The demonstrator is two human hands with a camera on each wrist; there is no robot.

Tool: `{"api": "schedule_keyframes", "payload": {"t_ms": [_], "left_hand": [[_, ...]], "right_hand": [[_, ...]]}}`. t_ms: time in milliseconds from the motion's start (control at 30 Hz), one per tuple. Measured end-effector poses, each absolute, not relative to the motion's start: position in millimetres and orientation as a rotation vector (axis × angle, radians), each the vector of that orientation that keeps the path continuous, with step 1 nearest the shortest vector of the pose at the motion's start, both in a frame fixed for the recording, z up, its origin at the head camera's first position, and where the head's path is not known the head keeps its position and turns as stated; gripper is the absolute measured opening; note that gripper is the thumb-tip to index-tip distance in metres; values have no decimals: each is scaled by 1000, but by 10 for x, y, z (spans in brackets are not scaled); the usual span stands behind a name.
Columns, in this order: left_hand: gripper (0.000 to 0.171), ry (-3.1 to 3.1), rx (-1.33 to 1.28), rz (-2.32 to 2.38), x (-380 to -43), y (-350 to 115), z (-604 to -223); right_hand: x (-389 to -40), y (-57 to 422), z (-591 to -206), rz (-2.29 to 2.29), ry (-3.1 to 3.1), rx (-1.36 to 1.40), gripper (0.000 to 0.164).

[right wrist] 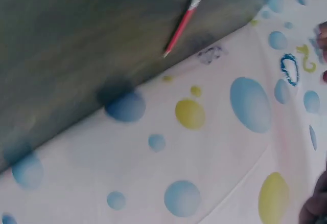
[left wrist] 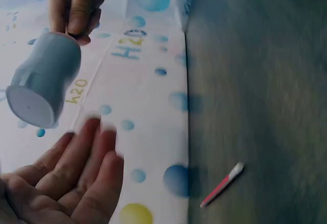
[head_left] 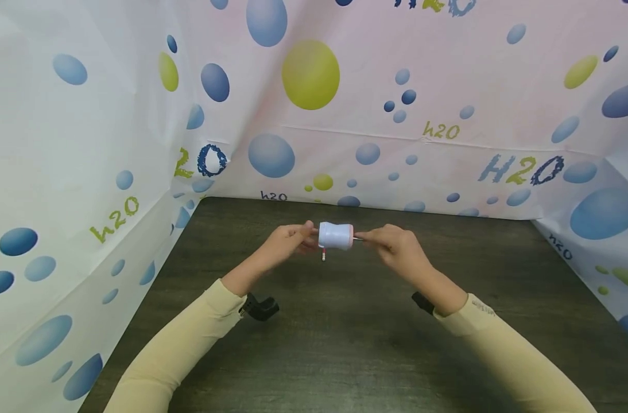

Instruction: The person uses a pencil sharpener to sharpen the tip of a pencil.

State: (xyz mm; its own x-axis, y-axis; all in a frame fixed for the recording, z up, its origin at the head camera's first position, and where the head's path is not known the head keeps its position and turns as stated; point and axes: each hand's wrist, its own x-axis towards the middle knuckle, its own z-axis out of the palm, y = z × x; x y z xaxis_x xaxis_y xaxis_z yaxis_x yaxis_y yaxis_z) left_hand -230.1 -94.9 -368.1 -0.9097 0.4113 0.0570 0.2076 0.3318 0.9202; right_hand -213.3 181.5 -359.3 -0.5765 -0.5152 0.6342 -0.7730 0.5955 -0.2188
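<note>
A light-blue, waisted cylinder (head_left: 336, 236) with a pink end is held up above the dark table. My right hand (head_left: 399, 248) pinches a thin stem at the pink end; the fingers partly hide it in the left wrist view. Beside the other, flat end is my left hand (head_left: 288, 244). Its fingers are extended, and the left wrist view shows the palm turned up with a gap to the cylinder (left wrist: 46, 75). On the tabletop, beyond the hands, lies a short red pencil (left wrist: 222, 184) with a white end, partly covered by the cylinder in the head view.
The dark wooden table (head_left: 334, 344) meets a white sheet (head_left: 448, 86) printed with blue and green drops at the back and both sides. A black strap (head_left: 260, 308) hangs by the left wrist, and another dark piece (head_left: 422, 302) shows by the right wrist.
</note>
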Motion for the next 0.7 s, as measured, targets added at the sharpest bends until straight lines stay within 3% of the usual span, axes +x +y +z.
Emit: {"api": "schedule_keyframes", "payload": {"t_ms": [67, 233, 300, 500, 700], "left_hand": [[103, 2313, 493, 1587, -2310, -946, -3675], [53, 2270, 435, 1514, -2306, -914, -3656], [42, 2297, 443, 1514, -2301, -903, -3655], [39, 2549, 695, 1414, -2247, -882, -3680], [51, 2900, 1278, 1103, -2143, -854, -3728]], "right_hand": [[-2140, 1810, -3638, 528, -2175, 1068, 32], [-2109, 1785, -3718, 481, -2079, 1091, 36], [-2088, 1777, -3728, 517, -2114, 1071, 35], [-2094, 1842, -3616, 995, -2651, 978, 19], [-2264, 1998, -3505, 1830, -3140, 667, 36]]}}
